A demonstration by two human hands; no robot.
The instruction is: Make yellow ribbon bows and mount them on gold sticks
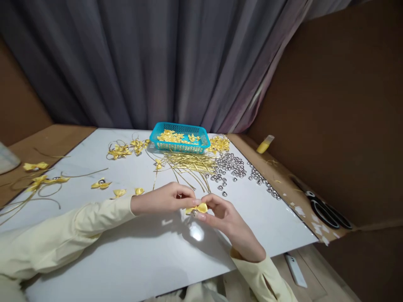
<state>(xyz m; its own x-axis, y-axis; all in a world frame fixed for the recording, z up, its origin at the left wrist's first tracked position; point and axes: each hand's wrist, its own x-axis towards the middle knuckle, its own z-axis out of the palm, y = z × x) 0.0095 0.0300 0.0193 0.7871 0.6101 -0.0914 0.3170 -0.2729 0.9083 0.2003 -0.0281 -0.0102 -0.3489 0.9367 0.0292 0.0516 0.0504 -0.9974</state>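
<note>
Between my two hands, just above the white board, is a yellow ribbon bow [202,207] with a small silvery piece at its middle. My left hand [166,198] pinches the bow's left side from above, thumb and fingertips together. On the other side, my right hand [222,214] grips it with thumb and index finger, the thumb lying by the silvery piece. Fingertips cover part of the bow. Behind my hands lies a bundle of gold cords [190,162], and silver beads [231,163] are heaped to its right.
A teal basket [180,147] of yellow bows stands at the back. Finished-looking bows with cords [119,150] lie left of it, more bows [220,144] right. A bow with a bead [100,183] lies left. Scissors [324,209], a yellow-filled tube [265,144] and a white phone-like object [295,269] are at right.
</note>
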